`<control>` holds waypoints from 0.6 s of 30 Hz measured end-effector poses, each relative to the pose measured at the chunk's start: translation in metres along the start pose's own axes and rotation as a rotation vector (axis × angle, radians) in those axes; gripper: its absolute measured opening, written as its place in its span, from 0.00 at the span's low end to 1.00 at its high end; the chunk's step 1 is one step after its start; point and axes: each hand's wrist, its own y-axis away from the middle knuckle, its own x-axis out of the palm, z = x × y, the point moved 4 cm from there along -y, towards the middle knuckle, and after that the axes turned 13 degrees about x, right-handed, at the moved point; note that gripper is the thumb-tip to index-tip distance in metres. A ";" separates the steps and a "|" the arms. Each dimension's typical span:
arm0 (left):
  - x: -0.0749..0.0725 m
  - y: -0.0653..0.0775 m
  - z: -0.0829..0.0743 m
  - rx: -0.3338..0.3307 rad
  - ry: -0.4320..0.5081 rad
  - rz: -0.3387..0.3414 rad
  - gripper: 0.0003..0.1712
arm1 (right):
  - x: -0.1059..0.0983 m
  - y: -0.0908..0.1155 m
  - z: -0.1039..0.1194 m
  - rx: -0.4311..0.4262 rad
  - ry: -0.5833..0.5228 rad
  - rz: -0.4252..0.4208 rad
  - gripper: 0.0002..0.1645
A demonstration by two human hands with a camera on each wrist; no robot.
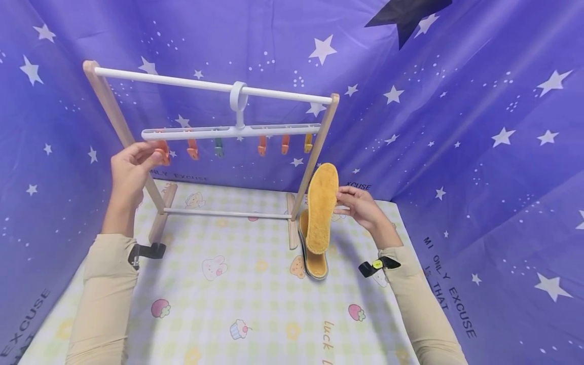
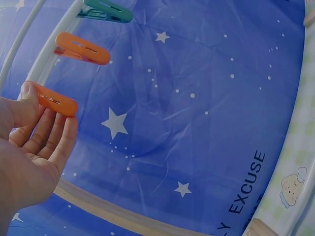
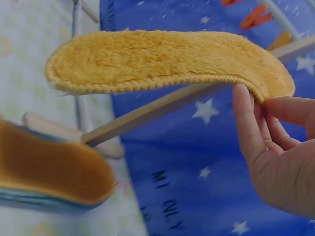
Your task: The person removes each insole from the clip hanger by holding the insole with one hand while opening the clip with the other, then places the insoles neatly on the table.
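Observation:
My right hand [image 1: 360,205] pinches the edge of a fuzzy yellow insole [image 1: 323,208], held upright by its side near the upper end. Below it, partly covered in the head view, another yellow insole [image 3: 54,167] with a dark blue-grey edge lies on the cloth. At the left end of the white hanger [image 1: 191,134], my left hand [image 1: 132,170] grips an orange clip [image 2: 56,102] between thumb and fingers. More clips hang along the bar: an orange one [image 2: 83,48] beside my left hand, a green one [image 2: 106,11], two more orange ones, and a yellow one [image 1: 308,143].
The hanger hooks over the white top rail [image 1: 182,81] of a rack with wooden side posts [image 1: 317,152] and feet [image 1: 292,233]. A checked cloth [image 1: 255,309] with printed cartoons covers the table. Purple-blue star-printed curtains [image 1: 456,167] enclose the back and sides.

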 end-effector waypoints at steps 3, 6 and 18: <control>0.000 0.000 0.000 -0.002 0.018 0.001 0.06 | -0.008 -0.010 -0.018 0.078 0.011 0.015 0.13; 0.000 0.000 0.000 -0.008 0.023 0.002 0.07 | -0.013 -0.021 -0.037 0.160 0.023 0.024 0.10; 0.001 0.003 0.002 -0.002 0.024 0.002 0.07 | -0.017 -0.047 -0.085 0.327 0.091 -0.017 0.07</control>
